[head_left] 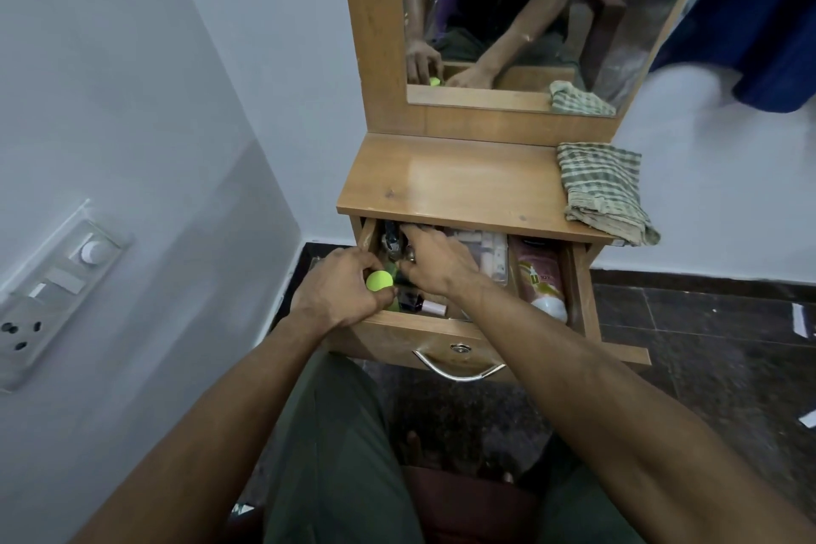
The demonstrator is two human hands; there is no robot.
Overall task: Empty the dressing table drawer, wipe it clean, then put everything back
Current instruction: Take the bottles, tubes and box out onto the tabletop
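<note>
The wooden dressing table drawer (443,333) stands pulled open below the tabletop (459,186). It holds several toiletries: a pink-and-white bottle (542,278) lying on the right, a clear case (488,250) in the middle, small dark bottles (413,300) at the front left. My left hand (342,292) grips a container with a lime-green cap (379,280) at the drawer's left end. My right hand (435,261) reaches into the back left of the drawer, fingers curled among small dark items (391,241); what they hold is hidden.
A folded checked cloth (602,190) lies on the tabletop's right end, hanging over the edge. The mirror (530,13) rises behind the tabletop. A white wall with a switch and socket panel (53,292) is close on the left. Dark tiled floor (706,367) lies to the right, with blue fabric (759,13) hanging above.
</note>
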